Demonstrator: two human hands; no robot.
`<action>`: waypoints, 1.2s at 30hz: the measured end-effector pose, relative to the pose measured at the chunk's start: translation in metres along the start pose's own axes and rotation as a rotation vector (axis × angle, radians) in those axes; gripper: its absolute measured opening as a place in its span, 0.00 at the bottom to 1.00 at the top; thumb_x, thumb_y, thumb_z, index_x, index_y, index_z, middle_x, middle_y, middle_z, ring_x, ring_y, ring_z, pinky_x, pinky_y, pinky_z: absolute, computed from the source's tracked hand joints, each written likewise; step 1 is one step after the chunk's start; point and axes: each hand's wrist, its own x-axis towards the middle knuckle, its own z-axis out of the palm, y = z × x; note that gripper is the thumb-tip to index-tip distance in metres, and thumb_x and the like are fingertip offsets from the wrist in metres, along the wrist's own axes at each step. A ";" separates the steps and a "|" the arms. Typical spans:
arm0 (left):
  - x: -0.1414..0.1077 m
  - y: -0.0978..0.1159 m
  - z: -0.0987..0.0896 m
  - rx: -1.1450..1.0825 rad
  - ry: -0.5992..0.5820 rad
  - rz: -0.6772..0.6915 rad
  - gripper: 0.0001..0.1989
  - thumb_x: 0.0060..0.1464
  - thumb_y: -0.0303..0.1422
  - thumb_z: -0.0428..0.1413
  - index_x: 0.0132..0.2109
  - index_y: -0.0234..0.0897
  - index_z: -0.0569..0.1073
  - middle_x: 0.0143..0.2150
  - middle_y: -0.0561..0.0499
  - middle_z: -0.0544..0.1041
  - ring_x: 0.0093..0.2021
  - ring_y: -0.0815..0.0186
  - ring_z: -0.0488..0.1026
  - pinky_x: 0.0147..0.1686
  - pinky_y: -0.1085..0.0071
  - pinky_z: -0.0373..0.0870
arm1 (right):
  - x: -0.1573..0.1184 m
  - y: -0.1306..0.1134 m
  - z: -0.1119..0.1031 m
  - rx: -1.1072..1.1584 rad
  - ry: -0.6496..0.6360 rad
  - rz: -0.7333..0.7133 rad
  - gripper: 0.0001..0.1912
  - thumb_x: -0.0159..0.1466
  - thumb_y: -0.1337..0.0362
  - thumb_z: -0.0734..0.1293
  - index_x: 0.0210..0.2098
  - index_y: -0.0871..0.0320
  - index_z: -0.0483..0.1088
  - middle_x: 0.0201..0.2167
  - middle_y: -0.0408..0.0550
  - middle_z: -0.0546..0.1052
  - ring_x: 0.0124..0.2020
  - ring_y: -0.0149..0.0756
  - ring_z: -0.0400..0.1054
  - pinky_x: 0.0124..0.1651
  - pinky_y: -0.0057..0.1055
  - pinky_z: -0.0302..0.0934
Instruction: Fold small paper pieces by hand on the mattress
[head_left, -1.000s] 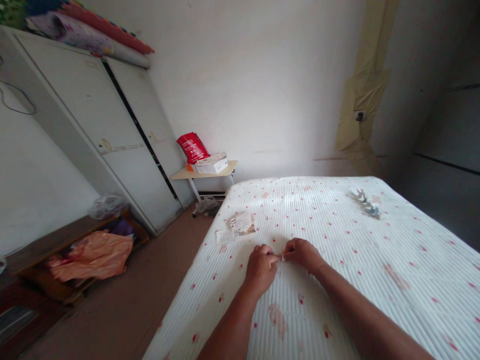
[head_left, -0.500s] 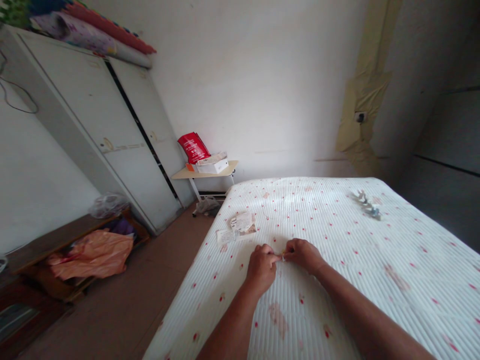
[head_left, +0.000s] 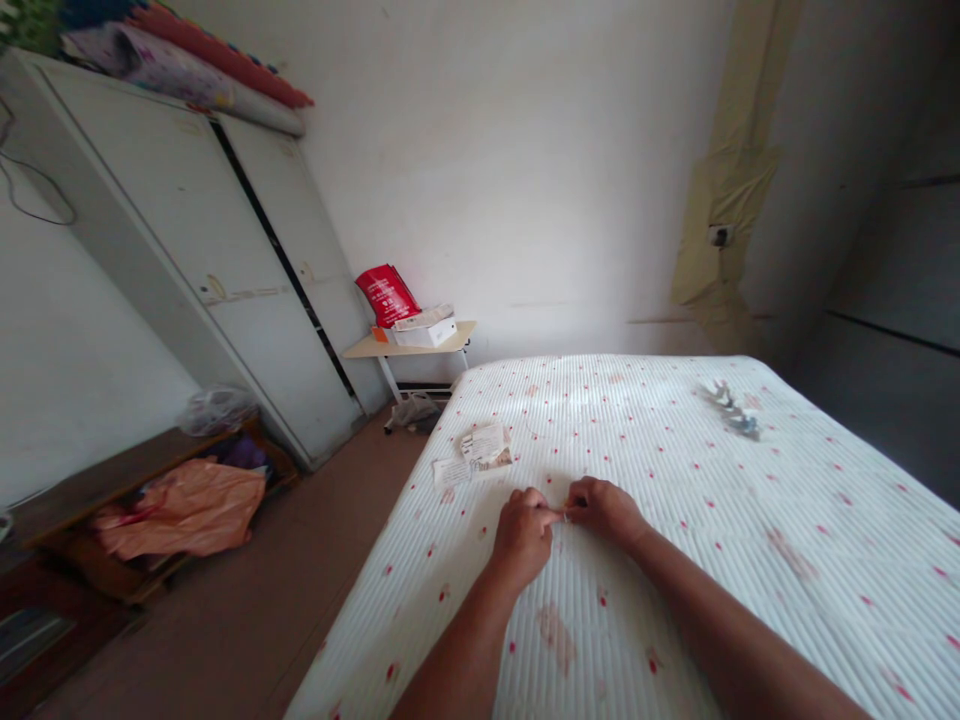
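My left hand [head_left: 523, 535] and my right hand [head_left: 604, 510] meet over the middle of the white, red-dotted bed cover [head_left: 585, 610]. Fingers of both hands are pinched together around something tiny between the fingertips, too small and too hidden to name. Beyond my left hand, printed paper pieces [head_left: 484, 448] lie on the cover, partly overlapping. Toward the far right of the bed rests a row of small pale, crumpled-looking pieces [head_left: 731, 410], touching neither hand.
Past the bed's far left corner stands a small table [head_left: 364, 347] with a red bag [head_left: 387, 294] and a white box [head_left: 427, 332]. A grey cabinet [head_left: 172, 200] is at the left. An orange plastic bag [head_left: 187, 505] lies on a low wooden shelf.
Both hands keep nearly the same place and stay pinched together. The yellowish bit that showed between the fingertips is now less visible.
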 end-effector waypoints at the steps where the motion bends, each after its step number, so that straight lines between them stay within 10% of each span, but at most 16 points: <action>1: 0.000 0.000 0.000 0.004 -0.004 -0.002 0.18 0.50 0.21 0.50 0.40 0.49 0.77 0.34 0.52 0.69 0.38 0.67 0.63 0.40 0.71 0.62 | 0.001 -0.001 0.000 0.004 -0.003 0.010 0.03 0.53 0.65 0.65 0.26 0.57 0.72 0.29 0.43 0.74 0.29 0.29 0.65 0.28 0.23 0.48; 36: -0.010 0.024 -0.009 0.147 -0.045 -0.049 0.22 0.54 0.26 0.48 0.54 0.52 0.67 0.40 0.50 0.68 0.42 0.62 0.61 0.41 0.66 0.58 | 0.006 0.024 -0.002 0.288 0.013 -0.037 0.05 0.51 0.67 0.63 0.25 0.60 0.72 0.23 0.43 0.73 0.26 0.30 0.64 0.29 0.24 0.55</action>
